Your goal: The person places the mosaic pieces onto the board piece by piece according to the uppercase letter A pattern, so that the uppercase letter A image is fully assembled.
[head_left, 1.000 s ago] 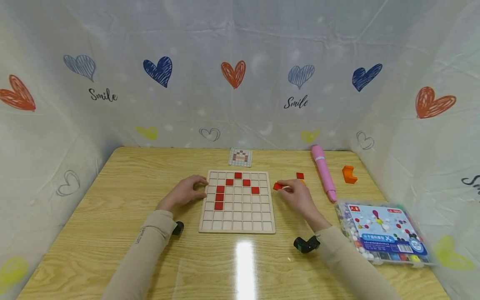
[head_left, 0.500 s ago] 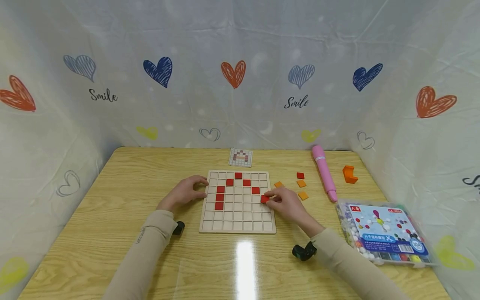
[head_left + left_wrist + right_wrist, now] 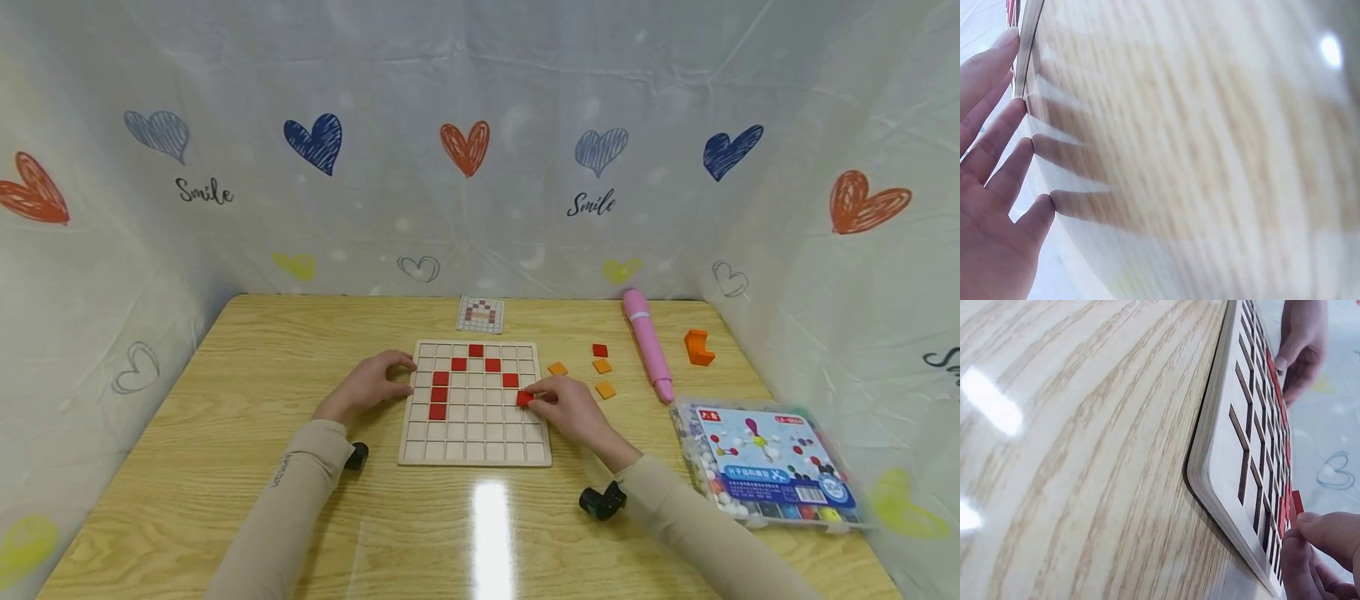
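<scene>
A wooden grid board [image 3: 475, 433] lies on the table with several red square tiles [image 3: 437, 412] set in its cells. Between thumb and fingertips, my right hand [image 3: 572, 407] pinches another red tile [image 3: 524, 398] over the board's right side. The right wrist view shows that pinched tile [image 3: 1296, 501] tilted up close to the grid. At the left edge of the board rests my left hand [image 3: 369, 385], its fingers spread and loosely extended. Its fingertips meet the board's side and the tabletop in the left wrist view, where the hand [image 3: 997, 181] is partly cropped.
Right of the board lie orange tiles [image 3: 605, 390] and a loose red tile [image 3: 600, 350]. Beyond them are a pink marker-like stick [image 3: 648, 346], an orange angled block [image 3: 699, 348] and a clear box [image 3: 772, 467] of small parts. A patterned card [image 3: 481, 315] lies behind the board.
My right hand has carried the red tile leftward from beside the board to over its right-hand cells, uncovering the orange tiles. The left hand stays at the board's edge.
</scene>
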`<act>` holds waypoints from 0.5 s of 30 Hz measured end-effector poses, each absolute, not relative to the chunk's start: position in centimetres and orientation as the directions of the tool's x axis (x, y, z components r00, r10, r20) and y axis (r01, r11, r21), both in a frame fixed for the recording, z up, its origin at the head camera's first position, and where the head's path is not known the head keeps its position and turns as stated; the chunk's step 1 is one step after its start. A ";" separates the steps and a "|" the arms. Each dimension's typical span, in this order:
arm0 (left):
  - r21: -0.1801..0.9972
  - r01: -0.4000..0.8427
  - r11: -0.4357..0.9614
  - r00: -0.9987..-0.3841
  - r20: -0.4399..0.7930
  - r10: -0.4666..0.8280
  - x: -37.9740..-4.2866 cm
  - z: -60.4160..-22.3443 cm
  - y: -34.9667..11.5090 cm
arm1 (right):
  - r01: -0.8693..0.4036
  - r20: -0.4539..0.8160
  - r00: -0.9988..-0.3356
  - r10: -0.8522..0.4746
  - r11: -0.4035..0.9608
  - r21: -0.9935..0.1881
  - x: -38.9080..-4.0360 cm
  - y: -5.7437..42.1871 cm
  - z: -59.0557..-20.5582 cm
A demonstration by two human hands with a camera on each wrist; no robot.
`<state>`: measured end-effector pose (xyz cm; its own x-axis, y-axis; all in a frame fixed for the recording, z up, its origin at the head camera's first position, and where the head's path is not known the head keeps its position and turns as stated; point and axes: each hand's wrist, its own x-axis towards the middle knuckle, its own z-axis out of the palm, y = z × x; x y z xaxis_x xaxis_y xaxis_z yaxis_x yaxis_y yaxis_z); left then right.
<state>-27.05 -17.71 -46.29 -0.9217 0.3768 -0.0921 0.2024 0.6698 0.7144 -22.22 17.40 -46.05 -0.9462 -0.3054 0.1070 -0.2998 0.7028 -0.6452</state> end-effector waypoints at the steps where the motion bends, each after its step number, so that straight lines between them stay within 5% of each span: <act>1: 0.714 0.201 0.671 -0.922 -0.094 0.376 -27.0 -46.4 -17.7 | -0.299 0.106 -0.946 -0.306 0.701 -0.648 -22.3 17.4 -46.1; 15: 0.715 0.201 0.669 -0.921 -0.095 0.378 -27.3 -46.5 -17.9 | -0.346 0.109 -0.927 -0.359 0.706 -0.618 -23.5 16.5 -46.7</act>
